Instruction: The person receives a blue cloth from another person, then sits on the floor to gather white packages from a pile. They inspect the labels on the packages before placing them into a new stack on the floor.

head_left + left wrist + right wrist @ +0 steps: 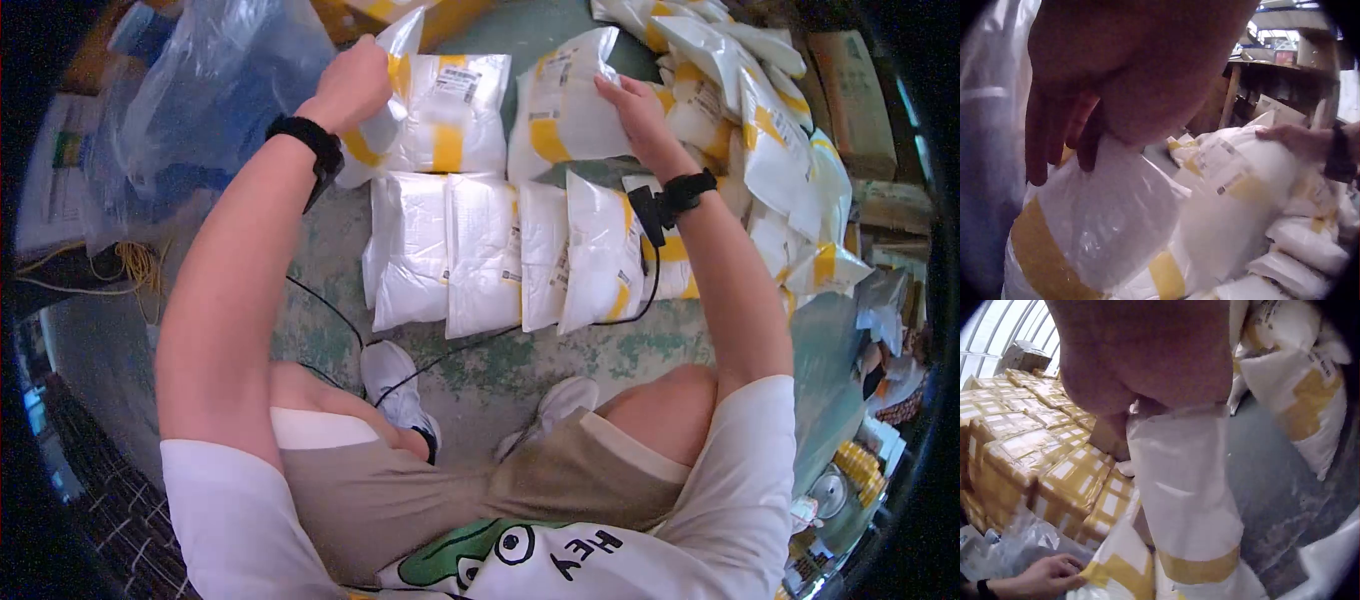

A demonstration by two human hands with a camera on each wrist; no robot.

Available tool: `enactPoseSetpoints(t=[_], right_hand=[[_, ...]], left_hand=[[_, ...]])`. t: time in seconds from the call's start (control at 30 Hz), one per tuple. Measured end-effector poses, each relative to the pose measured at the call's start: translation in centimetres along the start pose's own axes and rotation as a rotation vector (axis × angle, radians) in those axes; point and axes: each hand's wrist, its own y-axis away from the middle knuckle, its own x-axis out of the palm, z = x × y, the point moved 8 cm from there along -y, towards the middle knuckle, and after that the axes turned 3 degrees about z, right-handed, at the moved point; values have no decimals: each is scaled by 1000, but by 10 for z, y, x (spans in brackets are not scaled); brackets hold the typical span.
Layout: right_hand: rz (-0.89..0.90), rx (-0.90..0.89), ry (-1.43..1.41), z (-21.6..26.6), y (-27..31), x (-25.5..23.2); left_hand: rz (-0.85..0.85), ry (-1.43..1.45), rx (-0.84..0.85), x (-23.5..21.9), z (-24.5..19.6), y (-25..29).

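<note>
Between two hands set apart (352, 82) (645, 118), white packages (455, 115), each hand pinching a yellow-banded package (567, 105).

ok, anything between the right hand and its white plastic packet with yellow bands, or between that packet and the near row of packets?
Nothing visible: the right hand pinches the packet, whose lower edge is close by the near row. Only a thin black cable hangs by the row's right part.

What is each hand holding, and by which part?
The left hand grips one white package, the right hand another package, each near its top edge.
</note>
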Motion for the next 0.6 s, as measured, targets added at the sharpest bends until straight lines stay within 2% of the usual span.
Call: enactPoseSetpoints(t=[0.07, 0.2, 0.27, 0.33, 0.4, 0.43, 0.47, 0.53, 0.57, 0.6], right_hand=[[-20, 41, 64, -11, 12, -19], [-62, 49, 67, -8, 27, -37], [-61, 68, 79, -7, 32, -36], [-59, 51, 84, -6, 33, -38], [-63, 46, 78, -10, 31, -40], [-66, 39, 74, -11, 29, -41], [-65, 41, 70, -14, 27, -43], [-77, 60, 187, -21, 19, -50], [-77, 58, 182, -17, 21, -47], [-76, 84, 188, -14, 26, -42]], left_hand=[[-94, 39, 131, -9, -18, -6], [-64, 144, 99, 5, -50, -19], [-60, 88, 280, 6, -80, -15], [-124, 75, 294, 7, -90, -22], [213, 204, 305, 32, -96, -30], [375, 561, 221, 39, -92, -27], [377, 557, 218, 38, -88, -28], [105, 231, 146, 30, -51, -44], [2, 206, 127, 43, -19, -55], [33, 181, 71, 55, 6, -53]])
